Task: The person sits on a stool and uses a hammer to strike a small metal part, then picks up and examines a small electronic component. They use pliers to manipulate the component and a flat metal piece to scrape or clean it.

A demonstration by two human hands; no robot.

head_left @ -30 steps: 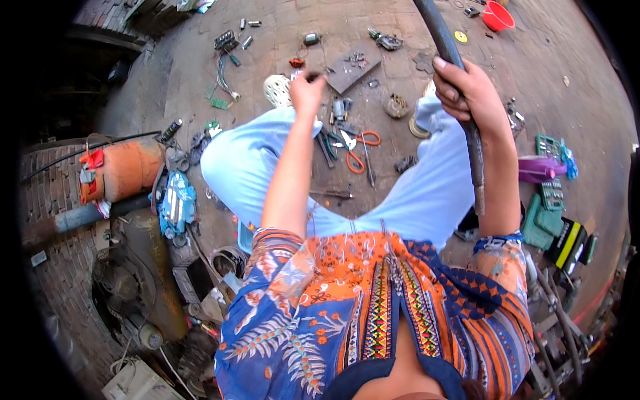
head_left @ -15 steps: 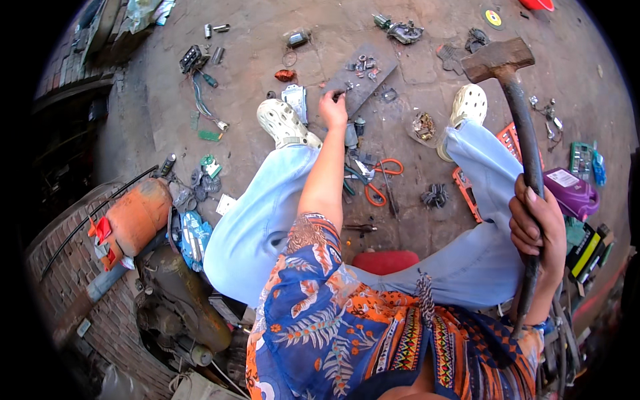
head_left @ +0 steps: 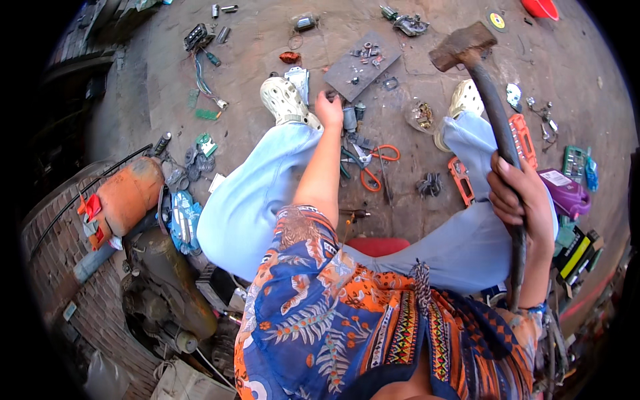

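The left hand (head_left: 329,110) has curled fingers just beside the near edge of the metal plate (head_left: 340,73), which lies ahead and rightward; whether they pinch something, I cannot tell. The right hand (head_left: 518,192) wraps closely around the hammer (head_left: 494,100), its long axis pointing forward, head farthest. The purple bottle (head_left: 572,196) carries an unreadable label.

brown hammer (head_left: 493,100) in my right grip (head_left: 521,195), purple jug (head_left: 570,195) right of it; grey plate (head_left: 343,75) beyond my left grip (head_left: 329,111); leaf-patterned blue-orange shirt (head_left: 313,313).

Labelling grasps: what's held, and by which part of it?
Right hand: hammer, held around the middle of its handle. Left hand: can't tell whether it holds anything.
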